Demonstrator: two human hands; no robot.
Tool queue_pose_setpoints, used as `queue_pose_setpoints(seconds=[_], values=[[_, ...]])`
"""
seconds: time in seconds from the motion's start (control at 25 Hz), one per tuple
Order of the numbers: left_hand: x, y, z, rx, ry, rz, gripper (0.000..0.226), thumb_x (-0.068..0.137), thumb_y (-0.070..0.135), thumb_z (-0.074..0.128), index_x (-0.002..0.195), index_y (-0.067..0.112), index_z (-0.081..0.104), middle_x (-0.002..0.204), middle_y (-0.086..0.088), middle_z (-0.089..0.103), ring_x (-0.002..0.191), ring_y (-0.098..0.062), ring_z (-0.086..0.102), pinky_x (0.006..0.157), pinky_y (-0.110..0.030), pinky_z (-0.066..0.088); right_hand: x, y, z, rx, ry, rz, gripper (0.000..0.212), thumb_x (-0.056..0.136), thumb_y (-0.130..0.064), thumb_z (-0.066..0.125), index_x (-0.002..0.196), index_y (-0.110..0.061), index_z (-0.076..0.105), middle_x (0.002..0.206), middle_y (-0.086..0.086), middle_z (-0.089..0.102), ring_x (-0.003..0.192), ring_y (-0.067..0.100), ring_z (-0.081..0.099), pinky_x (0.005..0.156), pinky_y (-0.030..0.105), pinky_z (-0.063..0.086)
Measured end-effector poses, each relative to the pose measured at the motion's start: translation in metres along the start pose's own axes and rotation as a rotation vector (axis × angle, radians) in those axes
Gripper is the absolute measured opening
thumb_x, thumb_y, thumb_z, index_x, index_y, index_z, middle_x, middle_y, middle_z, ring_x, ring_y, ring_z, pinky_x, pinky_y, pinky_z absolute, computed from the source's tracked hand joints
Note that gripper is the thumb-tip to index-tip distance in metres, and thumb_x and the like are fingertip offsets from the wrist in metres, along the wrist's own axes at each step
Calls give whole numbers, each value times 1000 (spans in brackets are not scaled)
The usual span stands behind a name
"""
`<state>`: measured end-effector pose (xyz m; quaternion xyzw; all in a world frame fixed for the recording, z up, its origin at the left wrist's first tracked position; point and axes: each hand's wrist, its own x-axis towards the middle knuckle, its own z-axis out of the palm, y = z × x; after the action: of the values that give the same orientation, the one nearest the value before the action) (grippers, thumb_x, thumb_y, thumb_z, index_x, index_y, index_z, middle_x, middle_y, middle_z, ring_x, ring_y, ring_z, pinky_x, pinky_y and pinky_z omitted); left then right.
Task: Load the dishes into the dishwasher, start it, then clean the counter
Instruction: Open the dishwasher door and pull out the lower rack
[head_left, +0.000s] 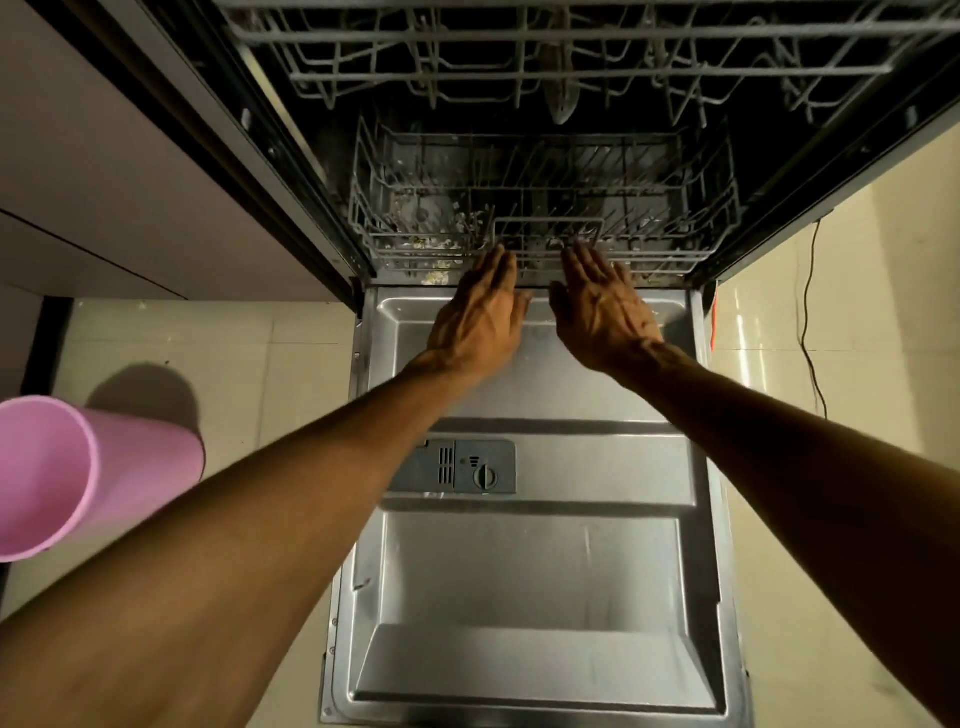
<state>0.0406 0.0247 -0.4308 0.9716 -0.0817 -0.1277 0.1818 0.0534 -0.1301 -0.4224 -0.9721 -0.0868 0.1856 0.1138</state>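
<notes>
both hands flat and holding nothing – left hand (480, 312) and right hand (602, 306) with fingertips at the front handle of the grey wire lower rack (545, 228), pushed inside the open steel-lined dishwasher (540, 571) – should curl evenly round that rail and draw it out level over the door

Door: we see the dishwasher door (535, 571) folded down flat before us
Lower rack (545, 208): inside the tub, behind the door
Upper rack (519, 47): above it
Our hands: left hand (480, 317) and right hand (602, 312) side by side at the lower rack's front edge
Bucket (78, 473): on the floor (234, 364), left of the door
Cable (808, 322): right
</notes>
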Motion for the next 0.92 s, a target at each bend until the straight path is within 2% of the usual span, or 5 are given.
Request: queue_pose_setpoints(seconds=[0.32,0.6,0.68,0.76,0.92], values=[[69,-4,-10,95,-127,48,65,99,9,39,152,1,2,161,-15,1,149,-26,0,121,-33,6,63,-4,-12,-48,-35,14,59,105,-31,25,155,-8,5,163,11,1,151,24,0,121,43,-1],[63,0,-6,45,-38,50,59,97,7,44,150,-1,19,158,-17,21,147,-27,18,119,-29,14,56,-7,-18,-54,53,-28,46,101,-22,35,143,-6,39,149,17,40,139,31,34,118,42,16],[51,1,-2,11,-7,51,56,96,9,47,148,-1,27,154,-17,31,143,-28,28,117,-30,22,45,-9,-19,-29,64,-29,38,101,-20,34,133,-5,49,138,18,51,129,33,46,110,40,29],[38,2,5,3,-11,55,52,96,11,47,145,0,35,148,-17,40,137,-29,37,113,-30,30,33,-9,-16,-7,54,-24,33,101,-19,35,124,-7,55,125,18,60,113,33,56,89,37,43],[16,3,16,-47,1,46,37,98,11,43,132,1,49,134,-17,52,123,-28,50,100,-29,41,18,-10,-5,11,56,-45,27,100,-14,36,111,-6,60,105,15,64,82,24,57,62,28,37]])
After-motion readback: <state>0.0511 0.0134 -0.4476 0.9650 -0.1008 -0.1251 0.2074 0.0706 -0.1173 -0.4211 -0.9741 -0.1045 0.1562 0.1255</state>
